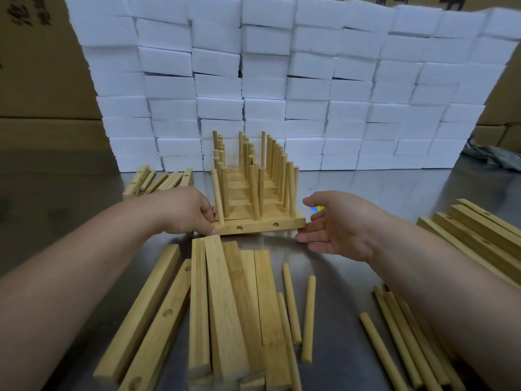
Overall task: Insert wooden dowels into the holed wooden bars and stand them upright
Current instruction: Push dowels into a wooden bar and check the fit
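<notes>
At the row's front, left hand [183, 213] pinches the standing bar [259, 227] while right hand [338, 224] hovers relaxed beside it; placing looks done, so a loose bar [222, 306] likely comes next.

Steel desk [338, 280]. Centre: row of holed bars carrying upright dowels [255, 176]. At the nearest bar [259, 225], left hand [180, 211] pinches the left end; right hand [335, 224], fingers [303, 237] straight, sits by the right end. In front: loose bars [225, 306], loose dowels [290, 303]. Behind: stacked white foam blocks [282, 66].

Pale matt wooden bars [225, 306] and dowels [291, 303] lie on a glossy metal table [344, 277].
</notes>
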Demonstrator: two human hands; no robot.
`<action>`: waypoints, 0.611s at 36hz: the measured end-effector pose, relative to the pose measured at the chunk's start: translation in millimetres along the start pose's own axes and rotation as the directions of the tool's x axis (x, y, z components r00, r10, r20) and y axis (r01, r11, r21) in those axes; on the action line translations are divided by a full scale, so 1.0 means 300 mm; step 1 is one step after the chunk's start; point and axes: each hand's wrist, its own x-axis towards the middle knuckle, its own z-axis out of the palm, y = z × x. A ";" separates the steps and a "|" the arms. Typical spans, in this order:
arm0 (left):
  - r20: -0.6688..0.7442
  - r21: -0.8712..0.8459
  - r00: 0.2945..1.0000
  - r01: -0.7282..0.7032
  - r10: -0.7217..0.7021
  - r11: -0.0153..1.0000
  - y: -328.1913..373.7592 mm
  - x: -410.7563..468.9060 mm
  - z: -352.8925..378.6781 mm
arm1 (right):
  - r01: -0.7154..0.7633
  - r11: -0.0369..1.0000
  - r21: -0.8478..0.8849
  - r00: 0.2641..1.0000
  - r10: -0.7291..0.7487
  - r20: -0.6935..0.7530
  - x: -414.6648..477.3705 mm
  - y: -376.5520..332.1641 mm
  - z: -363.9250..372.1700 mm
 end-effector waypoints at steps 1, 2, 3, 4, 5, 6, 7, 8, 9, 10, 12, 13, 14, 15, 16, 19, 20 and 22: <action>-0.005 0.006 1.000 -0.001 0.001 1.000 0.001 0.001 0.003 | 0.006 1.000 -0.002 1.000 -0.006 0.001 0.002 0.001 0.000; -0.010 0.010 1.000 -0.001 0.001 1.000 0.002 0.002 0.003 | 0.010 1.000 -0.005 1.000 -0.010 0.000 0.005 0.002 0.000; -0.014 0.013 1.000 0.002 -0.001 1.000 0.003 0.002 0.003 | 0.013 1.000 -0.008 1.000 -0.013 -0.002 0.008 0.002 0.000; -0.015 0.016 1.000 0.005 -0.004 1.000 0.003 0.002 0.003 | 0.013 1.000 -0.010 1.000 -0.013 -0.005 0.011 0.002 0.001; -0.016 0.021 1.000 0.007 -0.006 1.000 0.004 0.002 0.003 | 0.012 1.000 -0.010 1.000 -0.012 -0.006 0.013 0.001 0.001; -0.018 0.028 1.000 0.007 -0.006 1.000 0.005 0.003 0.005 | 0.009 1.000 -0.009 1.000 -0.009 -0.006 0.015 0.001 0.000; -0.020 0.037 1.000 0.007 -0.006 0.999 0.006 0.004 0.006 | 0.009 1.000 -0.007 1.000 -0.009 -0.007 0.016 0.001 -0.001; -0.023 0.045 1.000 0.009 -0.008 0.999 0.008 0.005 0.008 | 0.011 1.000 -0.007 1.000 -0.011 -0.009 0.017 0.001 -0.001; -0.027 0.054 1.000 0.013 -0.012 0.998 0.010 0.006 0.010 | 0.015 1.000 -0.007 1.000 -0.015 -0.012 0.018 0.003 -0.002; -0.032 0.063 0.999 0.019 -0.017 0.998 0.011 0.006 0.012 | 0.020 1.000 -0.007 1.000 -0.020 -0.015 0.019 0.004 -0.002; -0.040 0.086 0.999 0.028 -0.025 0.996 0.012 0.008 0.015 | 0.028 1.000 -0.005 0.999 -0.028 -0.017 0.019 0.006 -0.001; -0.043 0.099 0.999 0.030 -0.026 0.995 0.012 0.008 0.016 | 0.030 1.000 -0.002 0.999 -0.030 -0.018 0.020 0.006 0.000; -0.048 0.110 0.999 0.030 -0.025 0.994 0.011 0.008 0.014 | 0.032 0.999 0.001 0.999 -0.032 -0.019 0.020 0.006 0.000; -0.056 0.117 0.998 0.029 -0.023 0.993 0.010 0.007 0.011 | 0.033 0.999 0.004 0.999 -0.033 -0.018 0.021 0.006 -0.001; -0.066 0.121 0.998 0.026 -0.018 0.992 0.010 0.007 0.008 | 0.034 0.999 0.006 0.999 -0.034 -0.017 0.021 0.006 -0.001; -0.099 0.115 0.995 0.015 -0.004 0.993 0.014 0.005 0.003 | 0.042 0.999 0.007 0.999 -0.042 -0.010 0.021 0.008 0.000; -0.109 0.117 0.994 0.015 -0.003 0.993 0.017 0.007 0.006 | 0.047 0.999 0.008 0.999 -0.047 -0.007 0.021 0.008 0.001; -0.126 0.111 0.992 0.018 -0.004 0.994 0.023 0.009 0.016 | 0.055 0.998 0.014 0.998 -0.055 -0.003 0.022 0.009 0.003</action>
